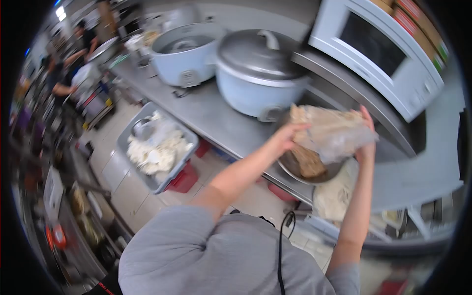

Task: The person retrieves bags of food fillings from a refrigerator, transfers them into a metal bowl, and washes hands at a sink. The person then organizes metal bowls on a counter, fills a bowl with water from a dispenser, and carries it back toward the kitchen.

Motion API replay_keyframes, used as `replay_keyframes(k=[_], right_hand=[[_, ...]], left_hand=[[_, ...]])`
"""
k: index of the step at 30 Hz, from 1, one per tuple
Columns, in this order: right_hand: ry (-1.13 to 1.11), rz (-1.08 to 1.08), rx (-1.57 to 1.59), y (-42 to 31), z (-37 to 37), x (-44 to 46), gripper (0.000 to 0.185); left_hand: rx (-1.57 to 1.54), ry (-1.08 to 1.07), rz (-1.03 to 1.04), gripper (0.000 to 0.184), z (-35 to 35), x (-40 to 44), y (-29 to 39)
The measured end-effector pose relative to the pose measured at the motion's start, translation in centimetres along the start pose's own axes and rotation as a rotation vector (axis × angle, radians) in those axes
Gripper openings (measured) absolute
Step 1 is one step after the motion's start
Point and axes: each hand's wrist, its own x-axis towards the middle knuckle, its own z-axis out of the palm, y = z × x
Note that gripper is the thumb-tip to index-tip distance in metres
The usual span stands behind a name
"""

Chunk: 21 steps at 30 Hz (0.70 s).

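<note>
In both hands I hold a clear plastic bag (pixel 329 129) with tan, flaky-looking contents, tilted above a metal bowl (pixel 338 173) on the steel counter. My left hand (pixel 287 136) is closed on the bag's near left side. At the other end, my right hand (pixel 366 140) grips it, partly hidden behind the plastic. Below the bag, a brown, rough-textured mass (pixel 309 163) is in the bowl; I cannot make out what it is. Beside the bowl, under my right forearm, sits a pale cream bag (pixel 337 194).
A lidded rice cooker (pixel 260 73) and another large cooker (pixel 182 56) stand along the counter (pixel 196 115). On the right, a white microwave (pixel 378 49) sits on a raised shelf. A grey tub (pixel 189 133) of white rice-like food is at lower left. Co-workers (pixel 59 81) stand far left.
</note>
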Motion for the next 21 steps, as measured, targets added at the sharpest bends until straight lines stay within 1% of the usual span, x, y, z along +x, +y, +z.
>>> replay_keyframes(k=[1,2,3,4,6,7,8,9,10,11,12,13,14,15,16,17,19,20,21], right_hand=[[0.021,0.013,0.01,0.8,-0.9,0.0,0.031],[0.006,0.015,0.085,1.4,-1.7,-0.1,0.03],[-0.018,0.016,0.164,2.0,-2.7,-0.4,0.028],[0.021,0.007,0.152,3.4,-4.2,-0.3,0.028],[0.039,0.09,0.35,5.8,-6.1,-0.2,0.024],[0.058,0.084,0.348,5.3,-5.8,-0.3,0.024],[0.106,0.209,0.372,4.9,-5.2,-0.6,0.022],[0.154,0.336,0.398,4.6,-4.8,-0.7,0.021],[0.063,0.35,0.358,5.1,-5.1,0.0,0.018],[0.003,0.333,0.24,6.0,-5.4,1.1,0.017],[-0.06,0.318,0.122,6.8,-5.5,2.1,0.017],[-0.013,0.344,-0.046,5.3,-3.7,2.6,0.016],[-0.091,0.304,0.002,4.4,-2.5,3.3,0.017],[-0.143,0.263,-0.094,2.8,-0.7,3.8,0.017],[-0.233,0.152,-0.268,2.0,0.8,4.2,0.023],[-0.209,0.155,-0.225,1.5,2.4,4.3,0.022],[-0.123,0.195,-0.155,2.0,2.8,4.5,0.02],[-0.118,0.198,-0.152,2.9,2.2,4.2,0.02],[0.037,0.188,-0.131,4.2,1.3,3.8,0.023]], left_hand=[[0.092,0.007,0.041,0.04,-0.4,0.7,-0.1],[0.154,-0.042,0.079,0.04,-0.2,1.1,-0.1],[0.161,0.109,0.004,0.044,2.0,0.0,0.9],[0.217,0.055,0.107,0.045,0.5,1.7,0.5],[0.328,0.006,0.152,0.049,1.4,1.5,1.6],[0.392,-0.009,0.187,0.05,2.1,1.2,2.2],[0.395,-0.02,0.171,0.05,2.7,1.0,2.9],[0.478,-0.036,0.166,0.051,3.1,1.0,3.5],[0.559,-0.051,0.162,0.052,3.7,0.9,4.0],[0.559,-0.056,0.146,0.052,4.3,0.8,4.5],[0.723,-0.109,0.14,0.054,5.1,0.7,5.1],[0.886,-0.164,0.134,0.055,5.6,0.7,5.5],[0.985,-0.198,0.115,0.058,5.8,1.0,5.8],[0.984,-0.201,0.108,0.058,6.1,1.5,5.7],[1.148,-0.222,0.133,0.056,6.3,1.8,5.6],[1.311,-0.243,0.159,0.055,6.3,2.2,5.5],[1.322,-0.215,0.132,0.055,6.3,2.7,5.7],[1.241,-0.092,0.035,0.054,6.2,2.8,5.9],[1.156,0.029,-0.059,0.052,6.3,2.7,6.1]])
